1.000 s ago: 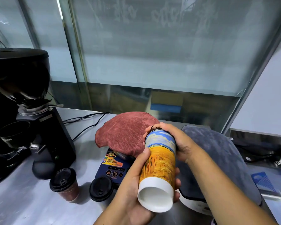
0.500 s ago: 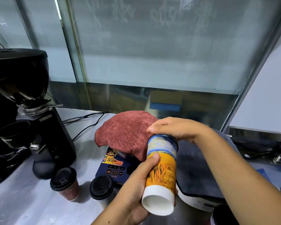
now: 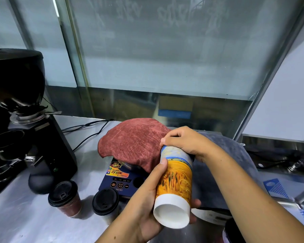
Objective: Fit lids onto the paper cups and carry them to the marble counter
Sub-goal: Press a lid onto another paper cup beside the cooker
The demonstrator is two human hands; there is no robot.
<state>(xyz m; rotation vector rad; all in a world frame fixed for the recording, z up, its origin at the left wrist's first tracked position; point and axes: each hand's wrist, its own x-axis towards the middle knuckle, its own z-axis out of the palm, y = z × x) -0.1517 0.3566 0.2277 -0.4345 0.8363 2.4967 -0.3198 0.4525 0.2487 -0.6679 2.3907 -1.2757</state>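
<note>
A pale steel counter (image 3: 25,225) runs under everything, and the closest thing above it is the left hand (image 3: 144,209), which grips a paper cup (image 3: 175,181) printed in yellow, orange and blue. The cup is held in the air above the counter and tilted, with its white base towards the camera and its top pointing away. The left thumb lies along the cup's side and the other fingers wrap round behind it, their tips showing beside the base. The right hand (image 3: 184,142) sits over the cup's far end with its fingers curled down round the rim; whether a lid lies under them cannot be told. To the left, standing upright on the counter, are a reddish lidded cup (image 3: 65,199) and, just beside it, a second lidded cup (image 3: 105,204), both with black lids on. Behind them lies a dark blue control panel (image 3: 119,181), partly covered by a red cloth (image 3: 135,142). A grey cloth (image 3: 235,155) is draped to the right, behind the right forearm. A black coffee grinder (image 3: 25,120) stands at the far left, with black cables (image 3: 88,127) trailing across the counter behind it. A frosted glass pane (image 3: 165,50) closes off the back.
</note>
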